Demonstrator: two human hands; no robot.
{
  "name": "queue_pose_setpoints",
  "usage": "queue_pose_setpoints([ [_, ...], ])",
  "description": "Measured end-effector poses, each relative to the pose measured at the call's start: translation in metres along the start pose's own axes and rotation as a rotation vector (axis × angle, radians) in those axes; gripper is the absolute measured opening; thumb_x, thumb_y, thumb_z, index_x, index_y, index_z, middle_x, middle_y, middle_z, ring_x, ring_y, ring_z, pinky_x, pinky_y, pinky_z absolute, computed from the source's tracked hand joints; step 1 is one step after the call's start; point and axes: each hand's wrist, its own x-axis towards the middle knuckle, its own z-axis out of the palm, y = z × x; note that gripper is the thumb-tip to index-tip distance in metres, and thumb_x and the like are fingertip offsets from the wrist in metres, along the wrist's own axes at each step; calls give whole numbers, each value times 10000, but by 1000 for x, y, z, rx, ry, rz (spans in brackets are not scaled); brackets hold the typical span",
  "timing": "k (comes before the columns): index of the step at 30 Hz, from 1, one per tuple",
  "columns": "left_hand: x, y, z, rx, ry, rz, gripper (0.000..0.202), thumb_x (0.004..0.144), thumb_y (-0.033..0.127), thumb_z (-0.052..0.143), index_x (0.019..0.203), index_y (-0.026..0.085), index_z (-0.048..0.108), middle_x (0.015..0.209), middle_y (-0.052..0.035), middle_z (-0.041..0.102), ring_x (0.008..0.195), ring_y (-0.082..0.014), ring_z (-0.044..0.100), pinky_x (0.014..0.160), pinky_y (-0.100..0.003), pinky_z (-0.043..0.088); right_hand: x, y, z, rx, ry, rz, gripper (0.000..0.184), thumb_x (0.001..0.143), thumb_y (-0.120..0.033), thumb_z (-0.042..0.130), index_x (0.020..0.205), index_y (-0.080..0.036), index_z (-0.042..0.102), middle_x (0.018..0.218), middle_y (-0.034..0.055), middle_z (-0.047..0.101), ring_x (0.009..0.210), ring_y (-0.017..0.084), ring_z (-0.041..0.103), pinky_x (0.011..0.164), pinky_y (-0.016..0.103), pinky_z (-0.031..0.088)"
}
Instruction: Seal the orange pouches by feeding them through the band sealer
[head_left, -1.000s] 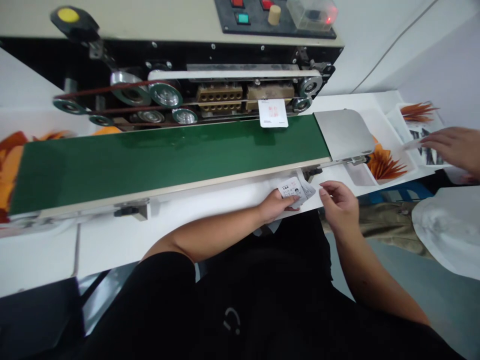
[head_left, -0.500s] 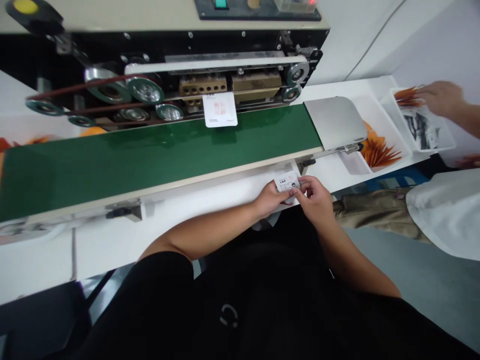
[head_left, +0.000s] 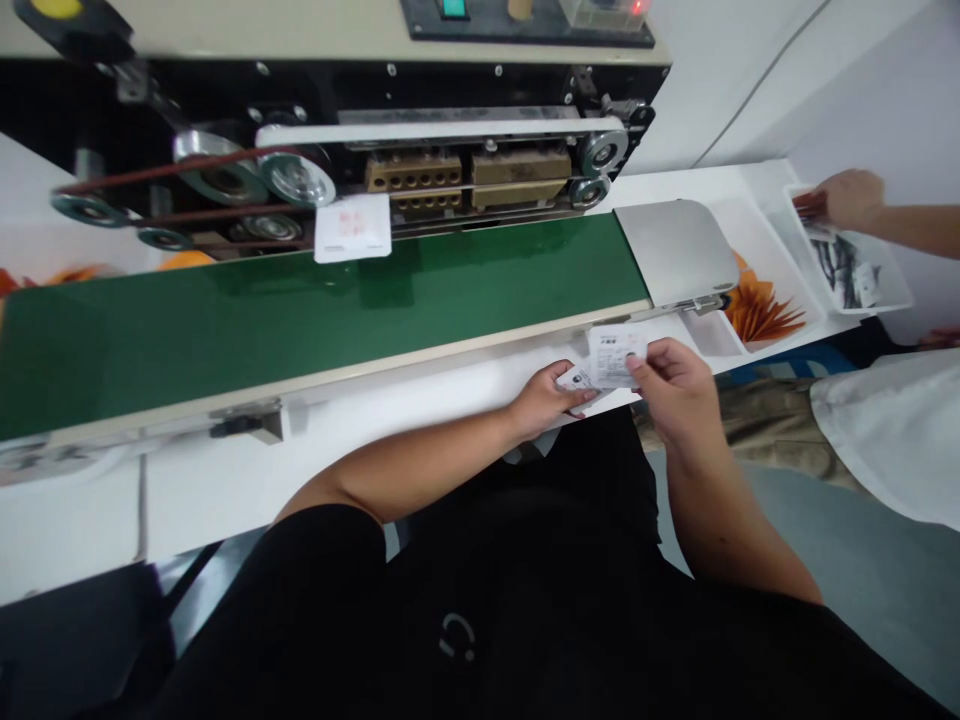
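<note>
My right hand (head_left: 675,390) pinches a small white printed packet (head_left: 611,358) between thumb and fingers, in front of the conveyor's near edge. Just left of it, my left hand (head_left: 546,400) is closed on more white printed packets (head_left: 576,380); how many cannot be made out. The right-hand packet partly overlaps those in the left. Farther off, another white packet (head_left: 352,232) with red print hangs by its upper edge from the sealing machine's (head_left: 517,180) belts, over the green conveyor belt (head_left: 480,270).
A metal plate (head_left: 675,250) caps the conveyor's right end. Beyond it stand a white bin (head_left: 806,305) with orange packets (head_left: 757,300) and a white tray (head_left: 900,290) of dark-and-white packets. A co-worker's hand (head_left: 851,200) reaches into that tray.
My right hand has drawn one packet away to the right, off those in my left hand. The packet in the machine has travelled left. The co-worker's hand has shifted left.
</note>
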Motion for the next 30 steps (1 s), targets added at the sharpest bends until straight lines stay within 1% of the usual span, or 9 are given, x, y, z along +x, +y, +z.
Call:
queue_pose_setpoints([
  [2,0,0,0,2,2,-8,735,637,507,1087,1149,152,696,1067,-75,783,872,-160,725,718,-277,630,5,-11,-1,180,68,35,375,887,-479,892,862,-235,609,696,-29,636,515,113,504,463,232,369],
  [4,0,0,0,-1,6,-22,722,644,494,1087,1135,148,686,1060,-79,783,867,-160,724,720,-280,633,9,-23,-2,260,92,40,426,854,-484,935,865,-238,587,673,-38,635,473,103,494,418,223,347],
  [9,0,0,-1,-5,-3,-21,703,657,467,1085,1134,140,686,1044,-81,786,848,-154,720,713,-276,629,14,-46,0,278,90,2,437,839,-467,953,864,-255,572,660,-38,647,437,108,490,378,237,342],
  [15,-1,1,-1,-3,2,-34,683,650,480,1087,1092,145,688,1012,-67,782,850,-155,723,703,-275,640,31,-61,3,297,58,9,422,789,-438,985,842,-252,610,648,-25,676,424,111,514,361,246,357],
  [20,3,-3,-2,-8,-4,-25,686,646,497,1090,1075,140,692,1026,-76,787,848,-148,730,703,-262,638,68,-60,2,332,-15,-2,468,786,-460,996,863,-243,588,653,-42,668,421,100,512,361,221,335],
  [22,3,-3,-2,-16,-11,-24,707,630,502,1098,1079,137,691,1047,-85,790,868,-155,739,707,-260,640,87,-58,0,338,-24,25,441,799,-422,984,885,-241,592,682,-40,679,438,93,517,369,211,349],
  [25,3,-2,-3,-32,-22,-27,734,615,508,1103,1094,136,690,1066,-92,793,891,-165,744,705,-263,642,116,-57,-2,343,-17,92,341,837,-322,940,915,-231,622,692,-35,670,457,84,516,386,197,399],
  [28,2,-1,-2,-31,-28,-31,720,619,518,1098,1064,139,678,1018,-72,784,855,-153,729,692,-266,641,143,-58,-3,369,-8,135,269,861,-256,902,898,-226,638,694,-31,658,469,79,511,389,179,416],
  [30,2,-1,-2,-21,-31,-36,707,626,520,1093,1043,142,666,989,-60,774,832,-145,721,688,-268,640,157,-59,-3,373,-16,127,257,870,-235,896,887,-220,640,757,-17,686,505,80,546,401,169,432],
])
